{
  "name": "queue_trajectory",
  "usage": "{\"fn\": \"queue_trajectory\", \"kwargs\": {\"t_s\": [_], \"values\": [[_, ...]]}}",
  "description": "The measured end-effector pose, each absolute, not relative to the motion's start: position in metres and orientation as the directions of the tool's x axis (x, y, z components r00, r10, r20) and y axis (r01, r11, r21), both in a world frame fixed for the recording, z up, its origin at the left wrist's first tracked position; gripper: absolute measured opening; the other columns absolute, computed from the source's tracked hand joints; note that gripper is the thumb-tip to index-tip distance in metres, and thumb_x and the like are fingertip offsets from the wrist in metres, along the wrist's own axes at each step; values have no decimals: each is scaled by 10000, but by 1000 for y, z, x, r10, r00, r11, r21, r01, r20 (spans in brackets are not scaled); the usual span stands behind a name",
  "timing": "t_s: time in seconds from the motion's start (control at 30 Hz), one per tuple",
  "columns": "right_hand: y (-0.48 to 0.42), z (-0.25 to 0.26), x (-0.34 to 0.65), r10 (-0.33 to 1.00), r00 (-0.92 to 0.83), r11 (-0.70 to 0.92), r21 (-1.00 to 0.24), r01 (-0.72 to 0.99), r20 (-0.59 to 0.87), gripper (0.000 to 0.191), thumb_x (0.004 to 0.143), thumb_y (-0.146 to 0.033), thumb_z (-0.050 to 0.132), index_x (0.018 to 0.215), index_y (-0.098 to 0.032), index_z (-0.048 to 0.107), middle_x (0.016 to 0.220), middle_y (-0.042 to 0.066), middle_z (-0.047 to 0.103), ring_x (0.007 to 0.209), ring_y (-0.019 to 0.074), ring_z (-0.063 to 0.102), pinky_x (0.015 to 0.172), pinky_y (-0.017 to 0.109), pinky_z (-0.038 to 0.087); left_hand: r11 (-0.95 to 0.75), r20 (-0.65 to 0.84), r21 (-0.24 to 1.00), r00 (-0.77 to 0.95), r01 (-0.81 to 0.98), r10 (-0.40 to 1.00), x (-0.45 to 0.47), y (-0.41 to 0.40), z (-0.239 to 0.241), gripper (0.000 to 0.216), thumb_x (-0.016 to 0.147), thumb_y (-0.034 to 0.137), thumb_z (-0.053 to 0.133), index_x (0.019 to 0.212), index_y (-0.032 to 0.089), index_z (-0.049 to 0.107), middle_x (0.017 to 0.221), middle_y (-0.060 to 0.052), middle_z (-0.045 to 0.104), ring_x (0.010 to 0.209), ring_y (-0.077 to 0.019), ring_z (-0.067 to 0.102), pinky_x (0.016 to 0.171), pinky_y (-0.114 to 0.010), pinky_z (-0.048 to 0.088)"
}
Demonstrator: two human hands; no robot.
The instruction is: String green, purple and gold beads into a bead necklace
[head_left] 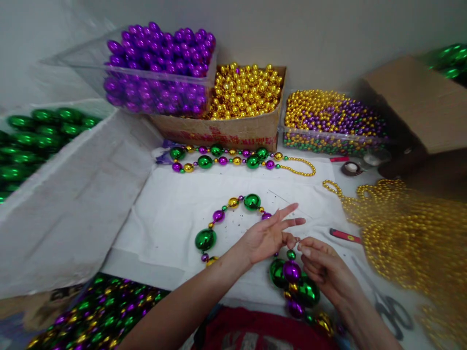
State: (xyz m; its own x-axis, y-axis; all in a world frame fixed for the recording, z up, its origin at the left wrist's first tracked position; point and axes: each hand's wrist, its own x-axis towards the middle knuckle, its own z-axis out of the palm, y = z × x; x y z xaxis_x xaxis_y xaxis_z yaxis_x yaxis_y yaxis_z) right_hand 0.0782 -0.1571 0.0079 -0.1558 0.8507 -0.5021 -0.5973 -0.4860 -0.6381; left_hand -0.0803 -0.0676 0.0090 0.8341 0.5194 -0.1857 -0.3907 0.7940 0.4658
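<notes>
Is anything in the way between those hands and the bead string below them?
Nothing visible. The left hand and right hand come together just above the shiny green, purple and gold bead string; any thread is too fine to see. The slim red tool lies off to the right.

Highlights dot the purple beads (160, 58); edges blur.

Left hand (268, 238) and right hand (323, 265) meet above the cloth (156, 209); a bead strand (205, 239) curves left and nearside of their grip; past it I see another strand (205, 162), then a carton (219, 131); rightward, a knife (344, 236), scissors (393, 312), heaped chains (404, 233); far left, a box (73, 194).
</notes>
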Motion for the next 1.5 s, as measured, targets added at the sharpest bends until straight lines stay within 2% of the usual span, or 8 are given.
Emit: {"fn": "queue_trajectory", "kwargs": {"t_s": [0.1, 0.43, 0.63, 0.87, 1.13, 1.27, 1.37, 1.5], "values": [[-155, 11, 80, 850, -158, -486, -633, -603, -503, 200, 657, -281, 790, 762, -147, 684, 443, -111, 249, 385, 6, 123, 349, 144, 99, 745, -201, 534, 796, -400, 571, -80, -71, 13, 701, 794, 351, 640, 1406, 332, 298, 1304, -120, 502, 678, -117, 600, 707, -296, 411], [-156, 6, 91, 827, -132, -503, -614, -609, -546, 195, 657, -265, 789, 764, -140, 684, 443, -116, 225, 389, 6, 105, 341, 144, 88, 263, -193, 965, 727, 18, 659, -74, -78, 27, 181, 721, 144, 644, 890, 148, 576, 1338, -92, 415, 647, -38, 521, 575, -203, 403], [-158, 2, 93, 801, -159, -550, -607, -574, -577, 229, 644, -291, 796, 746, -148, 651, 430, -120, 237, 381, 7, 105, 339, 149, 76, -109, -193, 933, 729, 344, 657, -70, -77, 35, 143, 718, 78, 542, 836, 149, 581, 1240, -70, 476, 631, -48, 491, 614, -223, 424], [-157, -2, 89, 790, -221, -581, -582, -569, -572, 236, 676, -296, 777, 717, -136, 610, 430, -122, 242, 376, 7, 104, 340, 155, 68, -298, -204, 856, 805, 423, 557, -71, -66, 32, 93, 698, 127, 613, 775, 165, 576, 1032, -42, 557, 861, -157, 546, 761, -283, 453], [-156, -6, 89, 794, -241, -574, -558, -599, -558, 248, 687, -306, 770, 710, -141, 586, 429, -128, 211, 380, 14, 103, 342, 156, 80, -110, -153, 958, 793, 266, 589, -69, -61, 28, 58, 723, 130, 621, 671, 142, 600, 945, -41, 605, 785, -137, 576, 711, -261, 442], [-154, -7, 89, 796, -247, -571, -550, -610, -553, 217, 711, -284, 751, 721, -140, 589, 434, -127, 208, 383, 16, 88, 340, 155, 69, 159, -293, 955, 712, 250, 638, -69, -68, 21, 96, 810, 241, 550, 788, 149, 565, 664, 0, 591, 555, -116, 556, 562, -239, 406], [-155, -7, 87, 795, -273, -576, -533, -620, -542, 212, 720, -268, 743, 695, -136, 578, 437, -123, 212, 388, 19, 91, 339, 155, 80, 392, -387, 904, 716, 170, 581, -71, -68, 14, 205, 842, 351, 537, 854, 147, 555, 545, 20, 558, 519, -125, 557, 572, -244, 394], [-156, -10, 87, 790, -316, -585, -489, -647, -526, 230, 722, -249, 740, 664, -143, 544, 444, -122, 192, 397, 26, 95, 339, 153, 95, 725, -442, 681, 733, -100, 517, -74, -61, 6, 386, 796, 514, 575, 722, 137, 532, 776, -37, 609, 550, -134, 597, 613, -283, 424]]}}
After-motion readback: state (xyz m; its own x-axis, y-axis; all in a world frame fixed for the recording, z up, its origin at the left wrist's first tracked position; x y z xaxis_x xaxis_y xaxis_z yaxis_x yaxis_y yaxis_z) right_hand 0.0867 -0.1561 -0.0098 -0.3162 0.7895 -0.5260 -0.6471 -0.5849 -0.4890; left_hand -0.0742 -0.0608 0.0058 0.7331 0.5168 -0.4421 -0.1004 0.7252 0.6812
